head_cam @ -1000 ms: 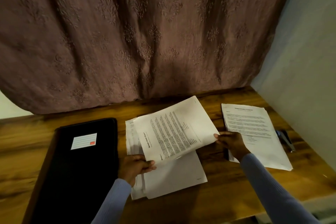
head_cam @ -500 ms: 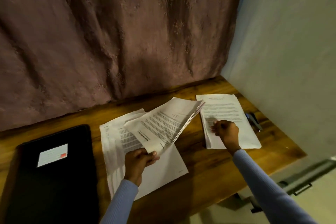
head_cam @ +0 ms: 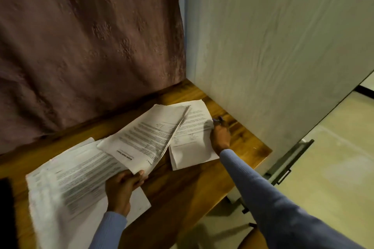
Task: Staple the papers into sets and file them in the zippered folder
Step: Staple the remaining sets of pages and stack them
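Left hand (head_cam: 123, 188) gripping near corner of printed paper set (head_cam: 149, 137), fingers curled under, thumb on top; set lifting off desk, sheets fanning toward far right. Loose paper stack (head_cam: 66, 184) lying flat on wooden desk (head_cam: 178, 180) beneath left hand. Right hand (head_cam: 220, 134) reaching past second paper pile (head_cam: 192, 143) to stapler (head_cam: 218, 120) by white wall; fingers touching it, whether closing round it cannot tell. Black zippered folder (head_cam: 6, 208) sitting at far left edge, mostly cropped. Both sleeves blue.
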